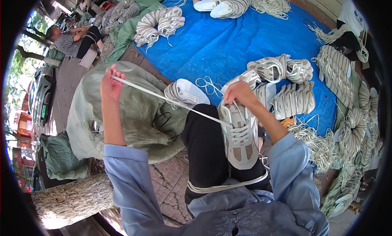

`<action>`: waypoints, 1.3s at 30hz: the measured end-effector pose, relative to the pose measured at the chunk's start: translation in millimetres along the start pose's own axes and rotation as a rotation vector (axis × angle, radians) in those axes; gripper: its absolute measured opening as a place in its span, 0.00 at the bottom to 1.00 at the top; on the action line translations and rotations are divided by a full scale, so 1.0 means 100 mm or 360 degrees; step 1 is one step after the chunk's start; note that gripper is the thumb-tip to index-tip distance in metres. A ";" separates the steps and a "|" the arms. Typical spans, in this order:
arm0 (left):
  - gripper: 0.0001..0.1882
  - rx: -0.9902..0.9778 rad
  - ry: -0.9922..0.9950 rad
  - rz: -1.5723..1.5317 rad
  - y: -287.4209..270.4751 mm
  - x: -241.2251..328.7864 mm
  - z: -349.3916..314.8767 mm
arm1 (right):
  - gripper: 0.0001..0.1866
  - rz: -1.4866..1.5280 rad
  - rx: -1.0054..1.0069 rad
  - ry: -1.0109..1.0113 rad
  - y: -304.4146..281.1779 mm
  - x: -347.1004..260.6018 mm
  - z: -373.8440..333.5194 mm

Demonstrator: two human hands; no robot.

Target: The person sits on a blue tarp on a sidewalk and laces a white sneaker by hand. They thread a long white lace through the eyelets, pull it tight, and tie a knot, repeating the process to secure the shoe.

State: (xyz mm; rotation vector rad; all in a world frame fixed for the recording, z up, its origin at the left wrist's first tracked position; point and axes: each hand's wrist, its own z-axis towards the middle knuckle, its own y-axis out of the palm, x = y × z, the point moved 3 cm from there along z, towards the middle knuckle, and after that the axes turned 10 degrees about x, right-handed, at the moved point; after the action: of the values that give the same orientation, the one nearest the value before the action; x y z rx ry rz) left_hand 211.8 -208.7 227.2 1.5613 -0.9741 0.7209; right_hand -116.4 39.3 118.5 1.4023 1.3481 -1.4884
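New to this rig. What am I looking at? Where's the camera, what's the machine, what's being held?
There's no machine: a person works with two bare hands. The single picture comes from a fisheye camera on their head, looking down, so straight edges bend near the rim.

The left hand is raised, pinching a pale lace that runs taut to a beige-and-white shoe on the lap. The right hand is at the shoe's upper end; exactly what its fingers grip is unclear.

Ahead, a blue tarp bears more shoes, packed in rows and rings. A heap of laces lies near its right edge.
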 end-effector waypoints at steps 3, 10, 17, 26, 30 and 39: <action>0.12 0.0328 0.0040 0.0071 -0.48 0.06 0.05 | 0.06 0.1110 0.0285 0.0355 -0.27 -0.24 -0.15; 0.10 0.0823 0.0234 0.0127 -1.28 0.10 0.30 | 0.08 0.1251 0.0732 -0.0332 -2.76 -0.28 -0.84; 0.07 0.0792 0.0476 0.0066 -1.84 0.91 0.44 | 0.16 0.1192 0.1123 -0.0439 -5.24 0.53 -2.01; 0.08 0.0968 0.0607 0.0174 -1.55 1.35 0.44 | 0.18 0.1176 0.1573 -0.0497 -6.75 0.83 -3.13; 0.08 0.0879 0.0553 0.0286 -1.62 1.48 0.48 | 0.15 0.1115 0.0977 -0.0490 -6.98 1.00 -3.22; 0.12 0.0931 0.0881 0.0980 -1.53 2.04 0.17 | 0.18 0.0896 0.1312 -0.0318 -5.15 0.84 -1.90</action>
State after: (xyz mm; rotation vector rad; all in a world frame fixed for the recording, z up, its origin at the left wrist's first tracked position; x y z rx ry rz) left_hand 442.4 -259.0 324.8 1.3925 -0.8513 1.8928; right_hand -569.3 355.5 175.6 1.8405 0.1308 -1.7723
